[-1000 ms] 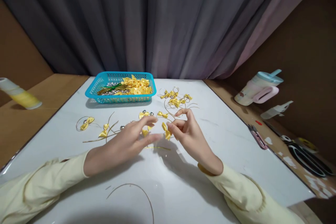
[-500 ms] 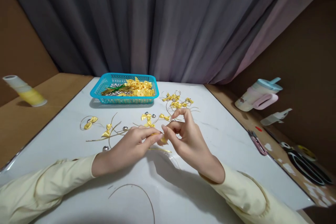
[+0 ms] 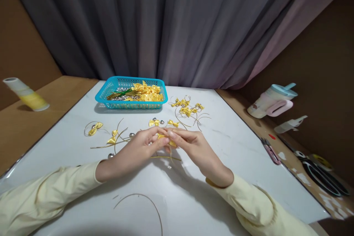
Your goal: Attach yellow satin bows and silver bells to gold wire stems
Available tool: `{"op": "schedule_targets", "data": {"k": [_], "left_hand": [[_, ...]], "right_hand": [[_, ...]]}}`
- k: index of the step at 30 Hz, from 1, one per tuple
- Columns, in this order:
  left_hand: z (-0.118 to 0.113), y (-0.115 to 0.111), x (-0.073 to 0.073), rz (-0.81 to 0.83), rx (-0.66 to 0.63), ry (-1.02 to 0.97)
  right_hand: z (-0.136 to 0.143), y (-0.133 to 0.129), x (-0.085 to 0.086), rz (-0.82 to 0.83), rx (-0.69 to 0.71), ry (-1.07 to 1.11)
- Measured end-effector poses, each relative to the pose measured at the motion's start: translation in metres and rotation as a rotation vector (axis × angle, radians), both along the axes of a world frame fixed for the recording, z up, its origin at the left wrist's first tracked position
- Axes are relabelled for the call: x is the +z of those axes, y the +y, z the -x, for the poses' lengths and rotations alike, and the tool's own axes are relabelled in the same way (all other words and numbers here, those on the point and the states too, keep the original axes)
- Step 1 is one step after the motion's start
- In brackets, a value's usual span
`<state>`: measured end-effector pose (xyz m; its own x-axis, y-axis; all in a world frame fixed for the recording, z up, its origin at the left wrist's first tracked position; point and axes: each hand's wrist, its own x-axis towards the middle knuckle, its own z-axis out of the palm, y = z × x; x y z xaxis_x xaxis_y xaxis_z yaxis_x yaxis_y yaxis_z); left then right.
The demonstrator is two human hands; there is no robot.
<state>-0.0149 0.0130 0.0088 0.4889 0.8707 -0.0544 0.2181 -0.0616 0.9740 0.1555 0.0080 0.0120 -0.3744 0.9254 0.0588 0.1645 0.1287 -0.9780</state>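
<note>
Above the middle of the white table, my left hand (image 3: 139,147) and my right hand (image 3: 197,149) meet at the fingertips, both closed on a small yellow ribbon bow (image 3: 172,142). Fingers cover much of the bow. A thin cord (image 3: 172,158) hangs below it. Just beyond my hands lie more yellow bows (image 3: 154,122) and small silver bells (image 3: 162,122). To the left of my left hand are a bow (image 3: 112,138) with gold cord, a silver bell (image 3: 132,135) and another bell (image 3: 111,155) close to my wrist.
A blue basket (image 3: 132,105) at the back holds yellow bows, silver bells and green-gold cords. Bows with cords (image 3: 188,111) lie right of it. A curved cord (image 3: 155,206) lies in front. Rightward are a tumbler (image 3: 265,101), snips (image 3: 271,151) and scissors (image 3: 318,173); leftward, a ribbon spool (image 3: 30,97).
My right hand has lowered and its raised fingers have come down over the bow, against my left fingertips. The hanging cord shows below the hands now. The table's items stay put.
</note>
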Motion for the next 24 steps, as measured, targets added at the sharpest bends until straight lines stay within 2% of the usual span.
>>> {"op": "schedule_targets", "data": {"k": [2,7,14,16,20,24], "left_hand": [[-0.001,0.0,-0.002,0.048,0.023,0.001],[-0.003,0.005,-0.006,0.097,0.028,-0.067],[-0.003,0.005,-0.012,0.096,0.065,-0.159],[-0.004,0.006,-0.017,0.077,0.08,-0.186],[-0.007,0.01,-0.029,-0.017,0.145,-0.168],[-0.008,0.014,-0.039,0.014,0.182,-0.186]], "right_hand": [[0.006,-0.003,-0.003,0.007,-0.033,0.051],[0.019,-0.001,-0.016,-0.107,-0.291,0.024],[0.026,0.003,-0.024,-0.206,-0.395,0.04],[0.027,0.005,-0.025,-0.15,-0.415,0.124],[0.032,0.013,-0.031,0.083,-0.429,0.323],[0.036,0.023,-0.042,0.192,-0.432,0.367]]}}
